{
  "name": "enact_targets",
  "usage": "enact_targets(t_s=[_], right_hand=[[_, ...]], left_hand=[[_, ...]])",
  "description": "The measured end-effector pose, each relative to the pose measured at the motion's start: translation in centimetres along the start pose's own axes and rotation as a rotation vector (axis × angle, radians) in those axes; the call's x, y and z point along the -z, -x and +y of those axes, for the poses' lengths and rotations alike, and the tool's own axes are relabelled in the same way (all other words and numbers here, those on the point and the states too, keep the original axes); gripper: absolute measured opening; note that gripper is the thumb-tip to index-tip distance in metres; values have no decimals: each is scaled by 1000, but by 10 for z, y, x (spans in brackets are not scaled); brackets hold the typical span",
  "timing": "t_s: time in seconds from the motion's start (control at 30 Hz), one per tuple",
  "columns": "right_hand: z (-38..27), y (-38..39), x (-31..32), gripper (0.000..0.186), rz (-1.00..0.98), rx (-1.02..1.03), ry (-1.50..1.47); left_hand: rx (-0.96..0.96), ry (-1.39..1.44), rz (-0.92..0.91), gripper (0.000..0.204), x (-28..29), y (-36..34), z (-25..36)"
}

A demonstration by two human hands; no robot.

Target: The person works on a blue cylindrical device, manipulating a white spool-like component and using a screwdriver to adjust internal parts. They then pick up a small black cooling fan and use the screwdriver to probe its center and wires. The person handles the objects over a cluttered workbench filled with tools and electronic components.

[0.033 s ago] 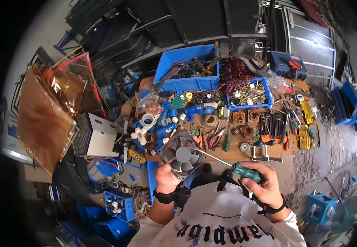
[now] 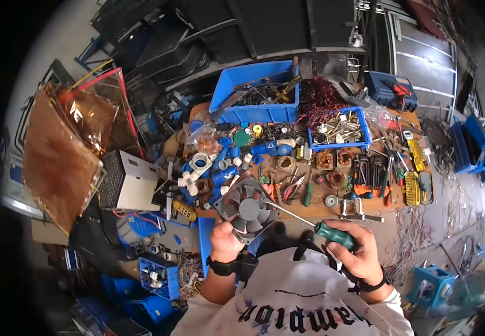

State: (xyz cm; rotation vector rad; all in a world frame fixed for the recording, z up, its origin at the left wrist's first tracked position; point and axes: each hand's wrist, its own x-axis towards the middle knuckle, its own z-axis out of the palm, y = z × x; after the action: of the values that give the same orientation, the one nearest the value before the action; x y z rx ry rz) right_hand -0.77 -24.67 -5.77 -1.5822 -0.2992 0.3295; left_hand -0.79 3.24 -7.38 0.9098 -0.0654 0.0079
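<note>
A square black cooling fan (image 2: 248, 209) is held up in front of my body, its round hub and blades facing me. My left hand (image 2: 225, 243) is closed on the fan's lower left edge, and some fingertips show at its upper right edge. In my right hand (image 2: 364, 253) is a screwdriver (image 2: 336, 235) with a dark green handle, gripped between thumb and fingers. Its long metal shaft slants up to the left and reaches the fan's right edge. Whether the tip sits in a screw is too small to tell.
Beyond the fan stands a cluttered wooden workbench (image 2: 304, 211). It carries a blue bin (image 2: 256, 115) of metal tools, a blue tray (image 2: 340, 147) of metal fittings, blue and white pipe fittings, and pliers (image 2: 294, 187). A white-sided box (image 2: 136, 185) is at left; a blue crate (image 2: 161, 280) sits lower left.
</note>
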Motion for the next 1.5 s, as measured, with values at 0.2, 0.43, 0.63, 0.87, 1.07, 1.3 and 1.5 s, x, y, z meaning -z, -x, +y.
enact_targets(t_s=[0.2,0.43,0.63,0.87,1.07,1.3,1.5], right_hand=[[1,5,16,35,-222,124,65],[0,3,-4,37,-32,-20,-24],[0,-5,-15,38,-51,70,138],[-12,-1,-3,36,-156,4,-159],[-6,-4,-11,35,-19,-12,-37],[-4,-6,-13,36,-11,-5,-5],[-4,-7,-6,36,-106,12,18]], left_hand=[[-61,-93,69,108,0,10,0],[-81,-21,116,110,6,19,-1],[-61,-23,80,110,18,19,4],[-98,-36,113,113,17,12,11],[-63,-60,68,114,12,5,15],[-32,2,29,113,9,4,14],[-70,-7,38,112,14,3,8]])
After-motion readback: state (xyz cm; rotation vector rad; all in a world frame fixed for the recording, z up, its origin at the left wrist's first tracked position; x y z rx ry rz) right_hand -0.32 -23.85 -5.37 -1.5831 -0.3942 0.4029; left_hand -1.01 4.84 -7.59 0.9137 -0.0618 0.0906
